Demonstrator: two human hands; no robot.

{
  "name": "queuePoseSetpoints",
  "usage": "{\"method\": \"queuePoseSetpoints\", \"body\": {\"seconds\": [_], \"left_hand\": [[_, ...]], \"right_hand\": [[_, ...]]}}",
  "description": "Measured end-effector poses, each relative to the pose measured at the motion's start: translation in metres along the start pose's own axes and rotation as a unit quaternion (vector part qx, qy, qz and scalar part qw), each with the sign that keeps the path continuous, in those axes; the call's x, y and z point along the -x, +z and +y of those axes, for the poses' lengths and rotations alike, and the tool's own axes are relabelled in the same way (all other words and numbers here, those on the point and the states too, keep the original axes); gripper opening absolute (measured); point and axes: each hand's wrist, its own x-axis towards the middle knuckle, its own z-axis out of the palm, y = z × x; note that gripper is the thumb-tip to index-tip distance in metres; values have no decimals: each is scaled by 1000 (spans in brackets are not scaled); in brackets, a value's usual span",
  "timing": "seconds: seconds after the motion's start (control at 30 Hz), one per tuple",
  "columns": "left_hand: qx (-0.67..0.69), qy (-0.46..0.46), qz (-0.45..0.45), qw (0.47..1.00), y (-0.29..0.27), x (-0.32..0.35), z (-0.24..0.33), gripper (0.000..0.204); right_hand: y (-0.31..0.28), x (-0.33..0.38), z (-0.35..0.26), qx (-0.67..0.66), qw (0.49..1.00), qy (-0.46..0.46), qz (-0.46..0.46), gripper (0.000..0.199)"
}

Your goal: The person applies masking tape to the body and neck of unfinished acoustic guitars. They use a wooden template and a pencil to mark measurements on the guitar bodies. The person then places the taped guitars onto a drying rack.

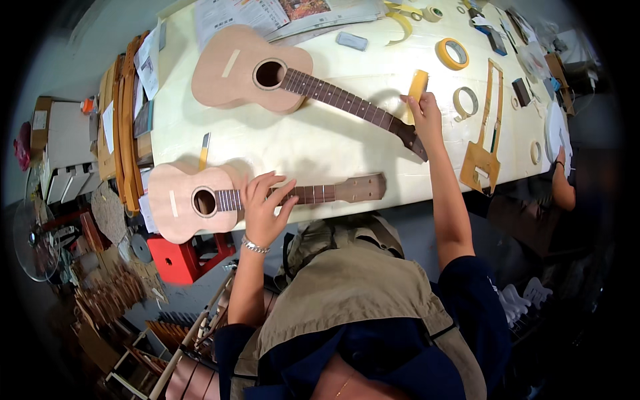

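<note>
My left hand point(266, 205) lies across the neck of the nearer ukulele point(189, 181), fingers spread over its dark fretboard. This instrument has a pale unfinished body and lies face up along the near table edge. Farther back, a second pale ukulele point(230, 83) lies at a slant, its dark headstock point(413, 141) pointing toward me on the right. Just beyond that headstock my right hand point(427, 113) is closed on a yellow block-like piece point(418, 85), which looks like a tape roll seen edge-on. Its far side is hidden.
A yellow-handled cutter point(204, 152) lies beyond the nearer ukulele. Tape rolls point(453, 53), a tan frame-shaped tool point(481, 160) and a grey block point(351, 41) lie across the table point(333, 73). A red stool point(175, 261) stands below left. Another person's arm point(563, 183) shows at the right.
</note>
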Motion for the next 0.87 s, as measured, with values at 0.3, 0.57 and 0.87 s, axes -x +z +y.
{"method": "queuePoseSetpoints", "body": {"seconds": [0.3, 0.57, 0.87], "left_hand": [[605, -295, -8, 739, 61, -28, 59, 65], [574, -335, 78, 743, 52, 10, 45, 7], [-12, -338, 153, 929, -51, 82, -110, 16]], "right_hand": [[65, 160, -89, -499, 865, 34, -38, 31], [65, 197, -63, -795, 543, 267, -53, 40], [31, 185, 22, -466, 884, 19, 34, 61]]}}
